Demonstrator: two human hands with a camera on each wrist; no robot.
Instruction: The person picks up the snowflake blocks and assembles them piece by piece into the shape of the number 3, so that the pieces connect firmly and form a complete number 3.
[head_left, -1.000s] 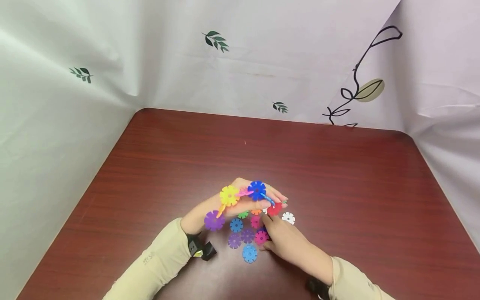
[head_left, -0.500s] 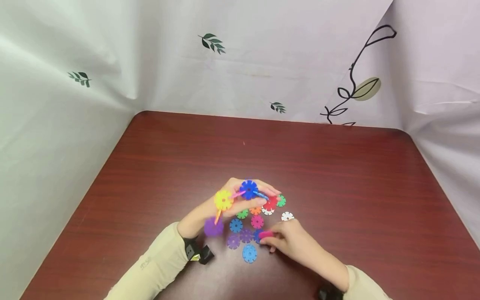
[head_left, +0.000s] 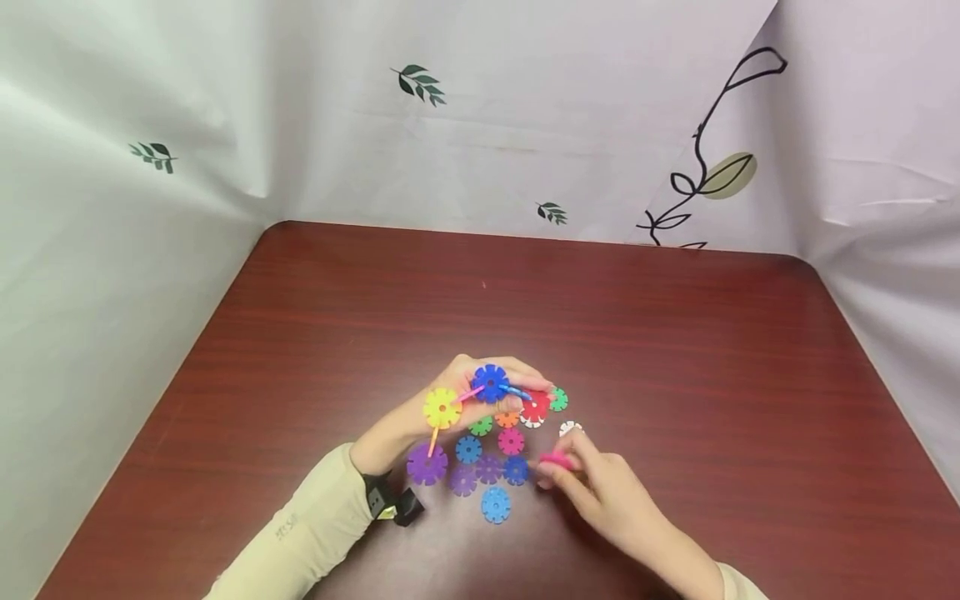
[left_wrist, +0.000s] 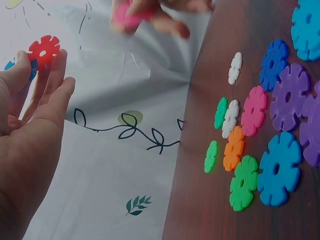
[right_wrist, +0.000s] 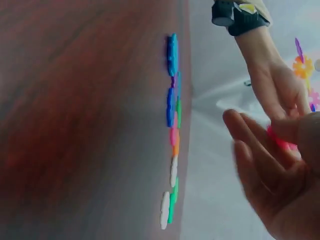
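My left hand (head_left: 486,409) pinches a chain of linked notched plastic discs, raised above the table, by its light-blue and red end. Along the chain come a purple disc (head_left: 427,464), an orange one seen edge-on, a yellow disc (head_left: 442,408), a pink one edge-on, a blue disc (head_left: 491,382), a light-blue one edge-on and a red disc (left_wrist: 45,51). Between thumb and fingers my right hand (head_left: 611,496) holds a loose pink disc (head_left: 557,461), right of the chain. In the right wrist view this disc is mostly hidden by fingers.
Loose discs lie flat below the hands: a light-blue disc (head_left: 496,505), a dark blue disc (head_left: 515,471), a pink disc (head_left: 511,441), a green disc (head_left: 557,399), several others. Dark red table (head_left: 480,300) extends behind them, bordered by a white printed curtain (head_left: 337,125).
The right hand has picked the pink disc up from beside the dark blue disc and moved it right. The left hand and its chain have shifted slightly left, the purple end swinging lower.
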